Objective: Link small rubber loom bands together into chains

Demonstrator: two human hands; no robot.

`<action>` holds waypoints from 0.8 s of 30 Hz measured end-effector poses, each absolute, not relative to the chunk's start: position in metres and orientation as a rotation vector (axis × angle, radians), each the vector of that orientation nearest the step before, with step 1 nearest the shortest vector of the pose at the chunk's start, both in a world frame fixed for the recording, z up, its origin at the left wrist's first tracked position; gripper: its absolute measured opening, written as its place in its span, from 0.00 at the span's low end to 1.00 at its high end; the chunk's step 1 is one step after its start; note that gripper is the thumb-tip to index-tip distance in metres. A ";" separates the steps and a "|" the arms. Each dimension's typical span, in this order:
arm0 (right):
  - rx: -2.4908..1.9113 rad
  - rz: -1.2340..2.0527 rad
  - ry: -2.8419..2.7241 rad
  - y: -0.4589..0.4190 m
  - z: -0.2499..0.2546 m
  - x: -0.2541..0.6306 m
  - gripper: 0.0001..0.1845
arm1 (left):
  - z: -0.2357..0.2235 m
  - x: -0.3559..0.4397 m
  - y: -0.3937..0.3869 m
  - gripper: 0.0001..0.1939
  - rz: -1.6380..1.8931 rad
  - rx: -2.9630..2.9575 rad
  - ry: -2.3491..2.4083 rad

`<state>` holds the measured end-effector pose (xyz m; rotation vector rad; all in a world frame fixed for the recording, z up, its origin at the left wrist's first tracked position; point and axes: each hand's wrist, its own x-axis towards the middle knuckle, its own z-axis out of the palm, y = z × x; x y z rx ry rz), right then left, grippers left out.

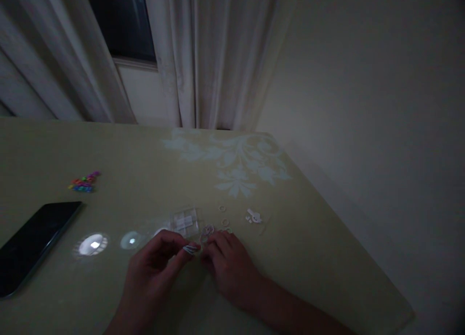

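My left hand (160,265) pinches a small bunch of thin whitish rings (189,249) between thumb and fingertips, just above the table. Right beside it, my right hand (232,267) is closed, its fingers curled down at the tabletop. What its fingertips hold, if anything, is hidden. A little pile of pale rings (208,229) lies just beyond the fingers. Two loose rings, one nearer (225,222) and one farther (222,208), lie beyond my right hand. Behind my left hand stands a clear plastic box (184,221) with compartments.
A small white plastic piece (254,216) lies to the right of the rings. At the left are a black phone (36,245) and a heap of colourful small pieces (85,183). The table (138,156) meets a wall on the right and curtains (225,59) behind.
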<state>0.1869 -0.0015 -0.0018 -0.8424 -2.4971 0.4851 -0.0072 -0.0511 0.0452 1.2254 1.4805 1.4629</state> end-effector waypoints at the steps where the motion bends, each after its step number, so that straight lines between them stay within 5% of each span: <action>1: -0.857 0.621 -2.435 -0.001 0.003 0.188 0.07 | 0.045 -0.008 -0.051 0.06 1.431 1.256 1.467; 6: -0.868 1.168 -1.974 0.000 0.033 0.194 0.05 | 0.044 -0.007 -0.051 0.06 1.340 1.526 1.358; 14: -0.747 1.322 -1.862 -0.003 0.035 0.193 0.11 | 0.030 -0.006 -0.054 0.10 1.407 1.656 1.263; 24: -0.960 0.638 -2.370 0.010 0.016 0.189 0.07 | 0.037 -0.012 -0.054 0.04 1.484 1.299 1.528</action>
